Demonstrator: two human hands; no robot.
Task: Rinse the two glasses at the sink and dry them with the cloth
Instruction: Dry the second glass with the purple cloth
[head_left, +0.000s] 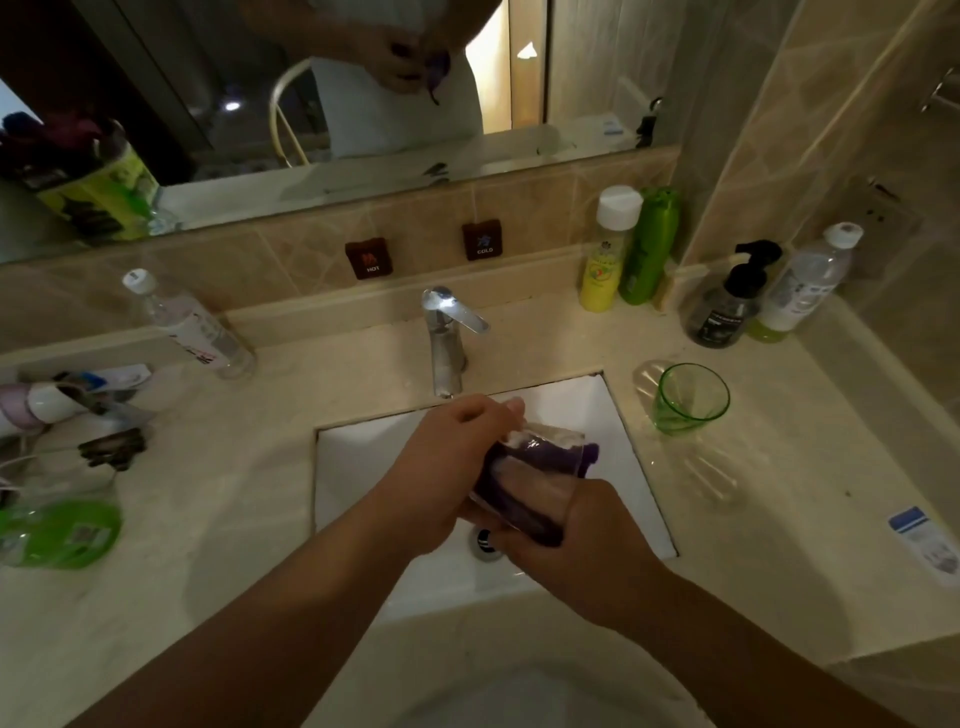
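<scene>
Over the white sink (363, 467) I hold a clear glass (540, 457) tilted on its side, with a purple cloth (501, 470) stuffed inside it and poking out at its far end. From below, my right hand (571, 551) grips the glass. On its left side, my left hand (457, 462) is closed on the cloth and the glass. A green glass (691, 397) stands upright on the counter to the right of the sink, apart from both hands.
A chrome faucet (447, 338) rises behind the sink; no water stream shows. Bottles (634, 249) and a pump dispenser (727, 306) crowd the back right corner. A clear bottle (192, 327) and toiletries (62, 530) lie on the left. A mirror (311, 88) hangs above.
</scene>
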